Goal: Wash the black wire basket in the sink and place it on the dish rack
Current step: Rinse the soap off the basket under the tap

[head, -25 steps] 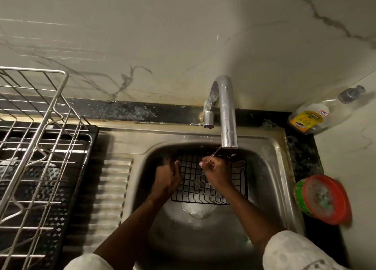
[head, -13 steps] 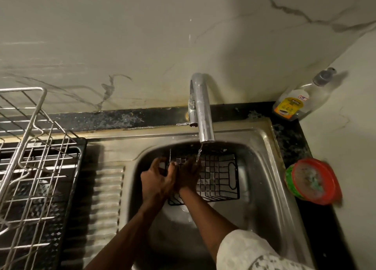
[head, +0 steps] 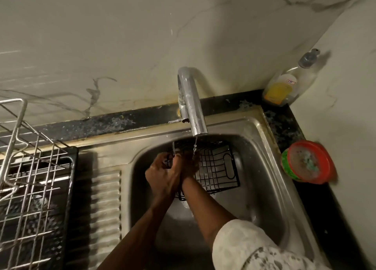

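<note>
The black wire basket (head: 218, 168) is held in the steel sink (head: 262, 188) under the chrome tap (head: 192, 106), with water running down onto it. My left hand (head: 162, 176) grips the basket's left end, fingers curled round the wire. My right hand (head: 190, 163) lies right beside it inside the basket, under the stream; its fingers are partly hidden by the left hand. The metal dish rack (head: 30, 178) stands at the left on a black tray.
A ribbed drainboard (head: 105, 204) lies between sink and rack. A soap pump bottle (head: 289, 82) stands in the back right corner. A red-and-green tub (head: 307, 163) sits on the dark counter right of the sink. Marble wall rises behind.
My right hand has slid left across the basket until it sits against my left hand. The view has shifted, so the sink sits further right and the rack further left.
</note>
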The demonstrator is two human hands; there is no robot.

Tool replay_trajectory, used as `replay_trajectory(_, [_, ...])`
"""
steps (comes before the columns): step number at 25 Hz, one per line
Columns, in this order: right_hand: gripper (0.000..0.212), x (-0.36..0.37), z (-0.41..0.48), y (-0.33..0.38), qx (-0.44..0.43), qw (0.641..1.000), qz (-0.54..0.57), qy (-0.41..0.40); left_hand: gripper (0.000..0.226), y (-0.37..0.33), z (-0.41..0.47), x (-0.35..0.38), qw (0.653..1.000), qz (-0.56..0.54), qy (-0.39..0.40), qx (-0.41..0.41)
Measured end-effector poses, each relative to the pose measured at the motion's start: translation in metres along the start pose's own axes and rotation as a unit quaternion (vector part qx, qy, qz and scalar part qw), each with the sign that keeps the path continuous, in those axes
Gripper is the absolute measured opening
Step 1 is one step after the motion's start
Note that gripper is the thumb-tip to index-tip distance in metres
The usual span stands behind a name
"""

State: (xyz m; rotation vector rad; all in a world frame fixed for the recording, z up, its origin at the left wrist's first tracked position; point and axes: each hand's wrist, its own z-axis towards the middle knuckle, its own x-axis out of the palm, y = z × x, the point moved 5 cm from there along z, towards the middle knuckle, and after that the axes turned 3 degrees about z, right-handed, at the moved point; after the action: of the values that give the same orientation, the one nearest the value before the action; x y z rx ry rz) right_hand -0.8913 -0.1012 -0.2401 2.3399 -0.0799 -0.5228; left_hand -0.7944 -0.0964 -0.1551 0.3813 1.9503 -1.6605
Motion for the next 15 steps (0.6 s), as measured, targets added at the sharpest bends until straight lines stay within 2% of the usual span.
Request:
replay_trajectory(1, [0.091,0.003,0.000,-0.001,-0.020,1.000,-0.005,0.005,0.034,0.005,0.004,-0.001,1.000,0.002,0.000,0.002])
replay_trajectory(4, [0.094,0.008,0.010,-0.027,-0.001,0.990,-0.138,0.000,0.034,0.020,0.006,0.000,1.000,-0.003,0.013,-0.010])
replay_trajectory(6, [0.095,0.003,0.003,-0.028,0.005,0.996,-0.075,-0.043,0.030,0.026,0.005,0.001,1.000,-0.014,0.015,-0.014])
replay_trajectory(8, [0.059,-0.019,0.002,-0.022,0.023,0.987,0.028,-0.154,0.033,0.035,0.007,-0.002,1.000,-0.015,0.009,-0.022])
replay_trajectory(9, [0.048,-0.029,0.008,-0.026,0.044,0.979,0.056,-0.190,0.033,0.038,0.008,-0.004,1.000,-0.017,0.006,-0.022])
replay_trajectory(10, [0.048,-0.038,0.016,-0.035,0.071,0.977,0.062,-0.190,0.032,0.038,0.008,-0.006,1.000,-0.018,0.005,-0.017])
replay_trajectory(11, [0.052,-0.041,0.026,-0.045,0.095,0.984,0.033,-0.150,0.032,0.036,0.007,-0.005,1.000,-0.023,0.003,-0.009])
replay_trajectory(13, [0.066,-0.034,0.025,-0.041,0.089,0.990,-0.069,-0.080,0.039,0.030,0.005,-0.001,1.000,-0.024,-0.001,0.001])
replay_trajectory(15, [0.082,-0.011,0.010,-0.026,0.070,0.992,-0.108,-0.018,0.041,0.032,0.009,0.003,1.000,-0.026,0.008,0.000])
